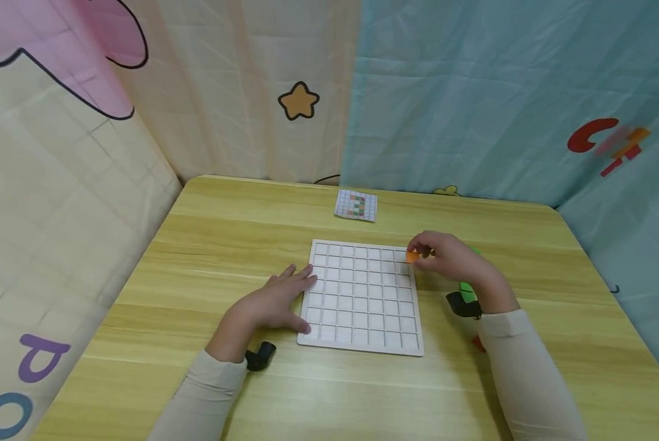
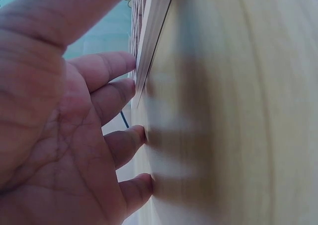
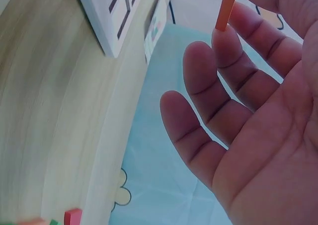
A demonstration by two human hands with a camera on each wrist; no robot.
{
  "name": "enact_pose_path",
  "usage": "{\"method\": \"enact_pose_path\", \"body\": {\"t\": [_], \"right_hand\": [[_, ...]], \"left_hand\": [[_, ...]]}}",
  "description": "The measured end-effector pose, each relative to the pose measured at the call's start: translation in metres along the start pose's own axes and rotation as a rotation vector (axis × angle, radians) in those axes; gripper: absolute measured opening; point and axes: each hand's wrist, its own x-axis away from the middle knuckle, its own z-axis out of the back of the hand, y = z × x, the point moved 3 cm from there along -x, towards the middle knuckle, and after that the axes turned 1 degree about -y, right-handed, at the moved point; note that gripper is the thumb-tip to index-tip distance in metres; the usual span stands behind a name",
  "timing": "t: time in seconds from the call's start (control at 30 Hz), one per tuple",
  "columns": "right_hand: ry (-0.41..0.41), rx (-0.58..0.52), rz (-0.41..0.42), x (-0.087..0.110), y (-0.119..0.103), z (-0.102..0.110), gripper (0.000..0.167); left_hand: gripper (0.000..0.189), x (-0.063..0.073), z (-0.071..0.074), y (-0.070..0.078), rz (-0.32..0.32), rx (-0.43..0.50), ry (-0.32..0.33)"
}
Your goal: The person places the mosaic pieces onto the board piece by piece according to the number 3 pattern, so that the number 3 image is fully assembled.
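Note:
A white grid board with rows of square recesses lies on the wooden table. My right hand pinches an orange square tile over the board's far right corner; in the right wrist view the orange tile appears edge-on between thumb and fingertips. Spread fingers of my left hand rest along the board's left edge. In the left wrist view, thumb and fingertips of that left hand reach the board's rim and the table beside it.
Behind the board lies a small card with a coloured grid pattern. Green pieces and a red piece lie to the right, partly hidden by my right arm. Curtains stand behind the table's far edge.

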Motion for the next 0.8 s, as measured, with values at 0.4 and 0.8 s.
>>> {"method": "enact_pose_path", "body": {"t": [0.4,0.8], "right_hand": [[-0.023,-0.061,0.019,-0.019,-0.009,-0.009,0.019],[-0.046,-0.119,-0.012,-0.037,-0.017,-0.017,0.016]], "left_hand": [[0.098,0.000,0.000,-0.001,-0.005,0.001,-0.003],[0.098,-0.001,0.000,-0.001,-0.001,-0.011,-0.006]]}}
